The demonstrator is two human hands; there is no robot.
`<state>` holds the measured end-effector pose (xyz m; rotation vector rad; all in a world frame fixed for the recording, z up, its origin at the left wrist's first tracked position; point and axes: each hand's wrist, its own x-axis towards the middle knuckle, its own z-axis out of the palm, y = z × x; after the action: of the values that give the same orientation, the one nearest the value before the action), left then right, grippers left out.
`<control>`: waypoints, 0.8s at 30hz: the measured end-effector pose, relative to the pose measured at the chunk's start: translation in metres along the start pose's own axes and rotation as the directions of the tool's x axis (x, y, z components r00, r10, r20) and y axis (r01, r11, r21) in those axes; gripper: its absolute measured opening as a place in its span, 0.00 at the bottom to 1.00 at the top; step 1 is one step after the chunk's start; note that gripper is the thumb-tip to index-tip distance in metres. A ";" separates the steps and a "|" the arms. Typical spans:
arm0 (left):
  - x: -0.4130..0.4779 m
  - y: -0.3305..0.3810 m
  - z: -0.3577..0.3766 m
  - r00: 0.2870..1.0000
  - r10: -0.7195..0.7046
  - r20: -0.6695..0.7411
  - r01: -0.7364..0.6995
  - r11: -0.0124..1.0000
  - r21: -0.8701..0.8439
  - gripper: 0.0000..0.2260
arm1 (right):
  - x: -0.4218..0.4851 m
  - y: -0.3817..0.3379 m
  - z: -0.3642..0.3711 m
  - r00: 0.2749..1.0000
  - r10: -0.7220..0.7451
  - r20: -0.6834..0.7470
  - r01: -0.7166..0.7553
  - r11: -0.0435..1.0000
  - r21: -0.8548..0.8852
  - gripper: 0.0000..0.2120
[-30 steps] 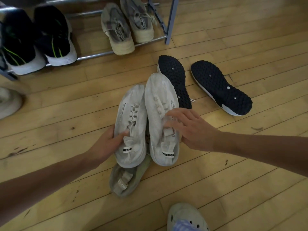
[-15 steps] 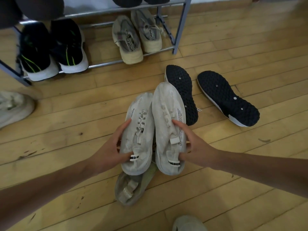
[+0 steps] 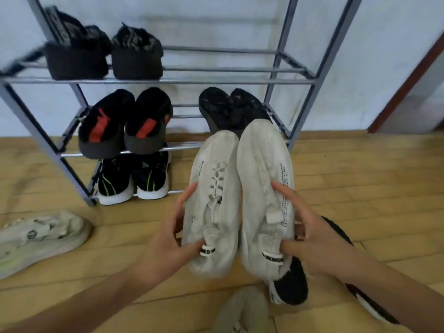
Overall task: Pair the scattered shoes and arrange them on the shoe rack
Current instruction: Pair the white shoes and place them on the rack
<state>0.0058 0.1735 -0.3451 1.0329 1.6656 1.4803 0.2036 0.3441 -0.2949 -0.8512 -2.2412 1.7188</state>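
Gripping the white shoes (image 3: 262, 169) one each with curled fingers, the left hand (image 3: 168, 246) and right hand (image 3: 317, 239) held them side by side facing the rack (image 3: 298, 80), probably to shelve both together.

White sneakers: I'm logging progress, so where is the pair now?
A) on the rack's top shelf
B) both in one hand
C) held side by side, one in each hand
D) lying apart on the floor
C: the left hand grips one white sneaker, the right hand the second white sneaker, side by side.

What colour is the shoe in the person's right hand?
The shoe is off-white with small black lettering along its side, shown best in the head view.
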 end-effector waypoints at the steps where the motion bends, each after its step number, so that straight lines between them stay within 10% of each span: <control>1: 0.005 0.010 -0.004 0.999 0.029 -0.016 -0.029 1.000 -0.001 0.40 | 0.006 -0.011 -0.004 1.000 -0.030 0.001 0.030 0.999 -0.018 0.46; 16: 0.035 0.133 -0.040 0.977 0.155 -0.148 -0.152 0.988 0.034 0.39 | 0.040 -0.145 -0.046 0.963 -0.195 -0.184 0.202 0.979 0.017 0.44; 24: 0.099 0.160 -0.052 0.978 -0.054 -0.202 0.052 0.999 -0.015 0.37 | 0.078 -0.123 -0.050 0.976 -0.005 -0.220 0.040 0.987 0.156 0.33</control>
<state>-0.0656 0.2437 -0.1779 0.8486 1.8097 1.6009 0.1239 0.4082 -0.1793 -0.9247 -1.9363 1.6770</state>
